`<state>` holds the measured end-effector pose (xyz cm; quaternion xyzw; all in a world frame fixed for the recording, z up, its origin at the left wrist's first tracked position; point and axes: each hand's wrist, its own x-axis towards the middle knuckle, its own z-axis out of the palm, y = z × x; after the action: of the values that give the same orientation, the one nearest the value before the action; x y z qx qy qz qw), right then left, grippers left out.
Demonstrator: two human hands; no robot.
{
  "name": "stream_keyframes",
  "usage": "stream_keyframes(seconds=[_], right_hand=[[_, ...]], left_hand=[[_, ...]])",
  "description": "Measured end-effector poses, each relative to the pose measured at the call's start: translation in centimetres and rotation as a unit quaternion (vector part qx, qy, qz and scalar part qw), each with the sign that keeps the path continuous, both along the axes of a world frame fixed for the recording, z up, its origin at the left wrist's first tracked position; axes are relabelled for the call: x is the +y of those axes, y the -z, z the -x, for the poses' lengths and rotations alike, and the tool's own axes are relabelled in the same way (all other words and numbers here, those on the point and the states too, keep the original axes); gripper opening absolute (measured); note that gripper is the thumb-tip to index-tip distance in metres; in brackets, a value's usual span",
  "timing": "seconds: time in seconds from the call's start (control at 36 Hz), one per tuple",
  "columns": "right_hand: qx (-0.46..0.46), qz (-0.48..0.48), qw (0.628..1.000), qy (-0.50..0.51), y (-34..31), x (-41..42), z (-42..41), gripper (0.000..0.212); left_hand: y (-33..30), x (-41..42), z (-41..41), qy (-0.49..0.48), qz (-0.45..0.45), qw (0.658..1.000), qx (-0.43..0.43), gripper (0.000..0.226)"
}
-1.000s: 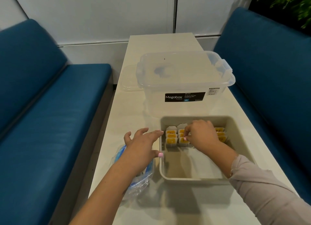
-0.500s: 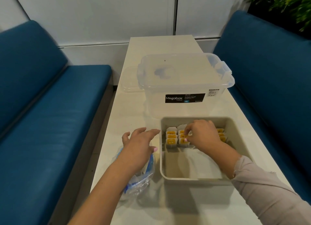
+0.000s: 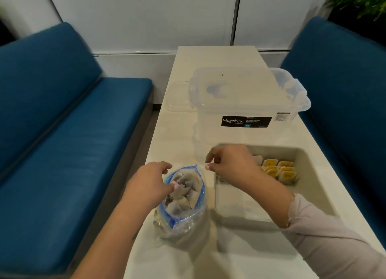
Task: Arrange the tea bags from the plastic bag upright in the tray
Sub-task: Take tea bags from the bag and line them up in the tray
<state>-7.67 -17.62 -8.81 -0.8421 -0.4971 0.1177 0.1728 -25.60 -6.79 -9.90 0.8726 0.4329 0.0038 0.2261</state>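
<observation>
So the right hand (image 3: 231, 163) had left the tray (image 3: 313, 195) at 3 o'clock, fingers loosely curled, empty. Left hand (image 3: 150, 184) now dug into the plastic bag (image 3: 183, 220) at 9, seemingly pinching another of the tea bags (image 3: 183, 193). Next refill coming.

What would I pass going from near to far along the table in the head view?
Plastic bag of tea bags → beige tray → clear Megabox storage box → bare far end of the table.
</observation>
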Motion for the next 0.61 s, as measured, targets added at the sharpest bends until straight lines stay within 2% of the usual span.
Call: stream_keyframes(seconds=[0.14, 0.28, 0.42, 0.61], right_hand=[[-0.023, 0.004, 0.998, -0.057, 0.9, 1.4, 2.7, 0.013], [-0.112, 0.071, 0.983, -0.13, 2.1, 2.6, 5.0, 0.021], [-0.173, 0.111, 0.968, -0.143, 3.3, 3.4, 6.8, 0.024], [-0.182, 0.123, 0.969, -0.115, 4.6, 4.4, 8.1, 0.014]], left_hand=[[1.1, 0.0, 0.4, -0.033, -0.015, 0.999, -0.024, 0.054], [2.1, 0.3, 0.6, -0.058, -0.007, 0.995, -0.077, 0.04], [2.6, 0.5, 0.8, -0.061, -0.008, 0.993, -0.105, 0.038], [2.9, 0.4, 0.7, -0.061, -0.005, 0.992, -0.109, 0.037]])
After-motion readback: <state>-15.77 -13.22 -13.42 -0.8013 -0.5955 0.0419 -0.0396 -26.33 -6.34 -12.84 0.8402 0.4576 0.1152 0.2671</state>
